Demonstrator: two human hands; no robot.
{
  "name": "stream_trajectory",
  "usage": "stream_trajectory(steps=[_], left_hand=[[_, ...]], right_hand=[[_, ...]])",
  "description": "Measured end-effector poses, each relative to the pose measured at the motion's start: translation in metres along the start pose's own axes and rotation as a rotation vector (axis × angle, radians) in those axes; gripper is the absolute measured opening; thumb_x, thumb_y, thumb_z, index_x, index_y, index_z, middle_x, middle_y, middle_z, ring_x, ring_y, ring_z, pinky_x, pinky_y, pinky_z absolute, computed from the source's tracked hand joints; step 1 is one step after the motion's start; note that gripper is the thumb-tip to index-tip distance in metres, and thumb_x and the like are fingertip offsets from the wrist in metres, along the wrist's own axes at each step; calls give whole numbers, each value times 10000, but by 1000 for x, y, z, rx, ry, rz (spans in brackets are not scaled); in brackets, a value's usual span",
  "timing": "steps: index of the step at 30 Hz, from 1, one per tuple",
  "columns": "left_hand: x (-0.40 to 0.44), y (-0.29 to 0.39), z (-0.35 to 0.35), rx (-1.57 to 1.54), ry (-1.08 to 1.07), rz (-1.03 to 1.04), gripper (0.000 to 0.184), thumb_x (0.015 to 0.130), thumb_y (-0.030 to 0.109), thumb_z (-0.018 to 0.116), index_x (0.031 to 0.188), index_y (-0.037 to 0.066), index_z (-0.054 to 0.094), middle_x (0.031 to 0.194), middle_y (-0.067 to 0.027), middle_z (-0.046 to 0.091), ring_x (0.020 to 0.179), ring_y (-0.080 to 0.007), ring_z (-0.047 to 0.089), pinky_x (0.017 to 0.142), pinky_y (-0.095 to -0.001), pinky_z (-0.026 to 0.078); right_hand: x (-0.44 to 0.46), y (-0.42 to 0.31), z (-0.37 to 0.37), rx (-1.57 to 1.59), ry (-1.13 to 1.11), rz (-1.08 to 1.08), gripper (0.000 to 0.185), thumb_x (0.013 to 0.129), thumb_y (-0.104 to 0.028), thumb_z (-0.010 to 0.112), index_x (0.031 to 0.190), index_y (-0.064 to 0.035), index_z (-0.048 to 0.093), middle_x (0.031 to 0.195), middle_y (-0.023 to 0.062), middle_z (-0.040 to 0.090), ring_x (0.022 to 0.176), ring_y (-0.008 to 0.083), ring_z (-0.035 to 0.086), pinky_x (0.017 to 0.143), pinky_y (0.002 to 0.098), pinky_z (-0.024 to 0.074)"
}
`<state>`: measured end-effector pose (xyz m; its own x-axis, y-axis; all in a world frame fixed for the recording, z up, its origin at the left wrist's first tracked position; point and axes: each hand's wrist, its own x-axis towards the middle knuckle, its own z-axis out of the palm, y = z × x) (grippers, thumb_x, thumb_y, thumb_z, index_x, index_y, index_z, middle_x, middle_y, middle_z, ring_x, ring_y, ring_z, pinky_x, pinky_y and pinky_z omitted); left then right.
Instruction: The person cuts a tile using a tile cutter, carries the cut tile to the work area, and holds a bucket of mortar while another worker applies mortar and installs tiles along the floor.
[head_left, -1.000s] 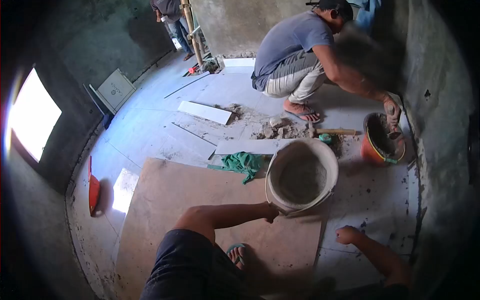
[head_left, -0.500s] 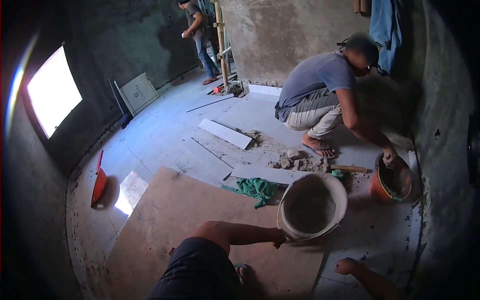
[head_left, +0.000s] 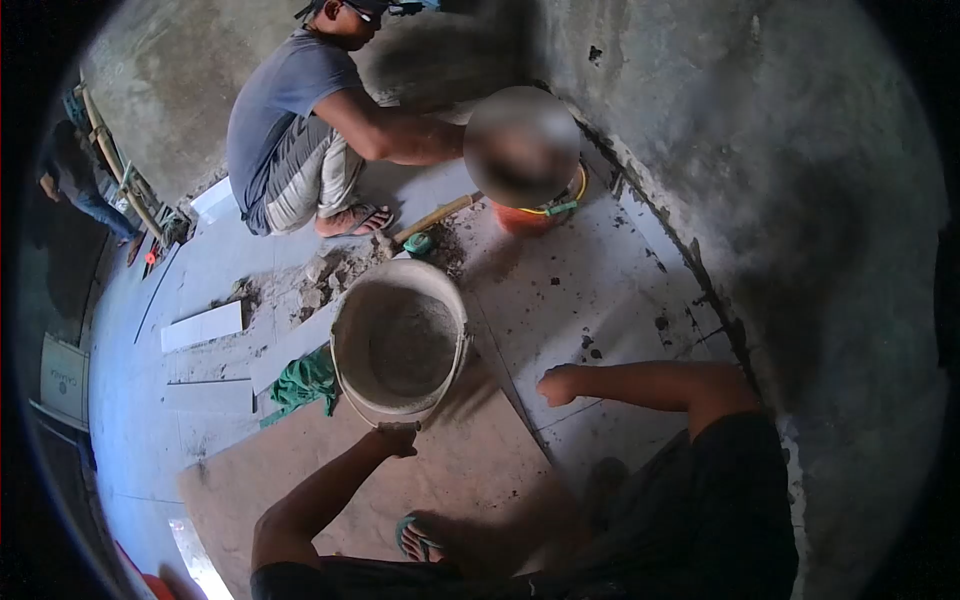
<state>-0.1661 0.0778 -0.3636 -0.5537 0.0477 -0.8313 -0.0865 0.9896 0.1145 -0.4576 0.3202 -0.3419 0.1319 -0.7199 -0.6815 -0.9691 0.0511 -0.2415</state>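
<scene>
My left hand (head_left: 396, 440) is closed round the wire handle of a large grey bucket (head_left: 400, 340), at its near side. Grey powdery or wet material shows inside the bucket. To the right, my right hand (head_left: 557, 385) is curled into a fist above the pale tiles, apart from the bucket; whether anything is inside it is hidden. A green cloth (head_left: 303, 384) lies just left of the bucket. Beneath and in front is a brown board (head_left: 300, 475).
A crouching co-worker (head_left: 290, 130) reaches over a red bucket (head_left: 525, 221), partly blurred. A hammer (head_left: 437, 217) and rubble (head_left: 320, 275) lie beyond the grey bucket. White tile pieces (head_left: 203, 326) are at left. Another person (head_left: 75, 180) stands far left. A wall (head_left: 830, 250) borders the right.
The view has swung right, so the room appears shifted left. My left hand still holds the bucket handle. The co-worker's arm stays over the red bucket.
</scene>
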Motion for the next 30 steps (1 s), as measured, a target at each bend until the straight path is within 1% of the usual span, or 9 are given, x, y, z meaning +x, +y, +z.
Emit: stream_trajectory(steps=[3, 7, 9, 12, 15, 19, 24, 27, 30], left_hand=[[-2, -1, 5, -33, 88, 11, 371, 723, 429, 565, 858, 84, 541, 928, -136, 528, 843, -314, 550, 647, -442, 455], [-9, 2, 2, -87, 114, -25, 363, 724, 423, 566, 853, 85, 538, 919, -128, 527, 846, -311, 549, 655, -439, 454], [-3, -4, 13, -62, 246, 38, 361, 725, 424, 564, 857, 89, 536, 917, -127, 530, 851, -311, 548, 652, -441, 455], [0, -3, 11, -69, 165, -13, 361, 726, 425, 562, 870, 95, 532, 915, -122, 533, 849, -304, 552, 647, -442, 458], [-17, 10, -8, -24, 154, -19, 376, 722, 426, 564, 886, 90, 526, 907, -121, 535, 841, -305, 556, 643, -439, 461], [-10, 3, 1, -54, 177, 13, 396, 721, 430, 566, 906, 83, 525, 928, -121, 535, 858, -307, 552, 658, -440, 462], [-6, 1, 1, -102, 73, -36, 406, 723, 435, 563, 920, 82, 527, 958, -122, 530, 897, -313, 540, 693, -445, 456], [-10, 4, -2, -95, 126, -44, 406, 727, 430, 559, 937, 84, 527, 966, -126, 529, 910, -313, 537, 699, -454, 453], [-16, 9, -9, -94, 108, -49, 406, 732, 424, 554, 958, 88, 526, 993, -127, 525, 922, -312, 534, 700, -463, 450]], right_hand=[[2, 0, 2, 5, 3, 25, 248, 672, -188, 491, 837, -23, 575, 882, 168, 579, 866, 316, 549, 731, 418, 443], [7, 3, 5, -7, 17, 32, 254, 668, -204, 499, 841, -33, 574, 879, 168, 574, 868, 315, 546, 739, 415, 443], [10, 4, 7, -4, 17, 18, 253, 666, -204, 500, 835, -32, 575, 875, 170, 575, 862, 319, 548, 733, 416, 445], [11, 8, 9, -9, 42, -12, 252, 663, -200, 498, 828, -28, 577, 873, 176, 575, 851, 325, 551, 722, 418, 448], [3, 4, 1, 11, 43, -14, 255, 661, -196, 495, 829, -21, 576, 868, 185, 574, 845, 328, 554, 714, 421, 450], [-6, -3, -9, 2, 13, 10, 262, 661, -196, 491, 831, -13, 573, 865, 189, 574, 839, 331, 555, 708, 428, 449], [-1, -3, -8, -18, 8, 2, 270, 656, -153, 501, 837, 21, 600, 886, 193, 588, 852, 320, 565, 716, 414, 460], [3, 0, -6, -13, 13, -7, 269, 658, -157, 503, 836, 20, 598, 885, 193, 588, 849, 321, 565, 714, 414, 461], [3, 0, -4, -22, 25, -14, 264, 662, -185, 502, 830, 1, 585, 866, 192, 583, 834, 327, 562, 710, 419, 455]])
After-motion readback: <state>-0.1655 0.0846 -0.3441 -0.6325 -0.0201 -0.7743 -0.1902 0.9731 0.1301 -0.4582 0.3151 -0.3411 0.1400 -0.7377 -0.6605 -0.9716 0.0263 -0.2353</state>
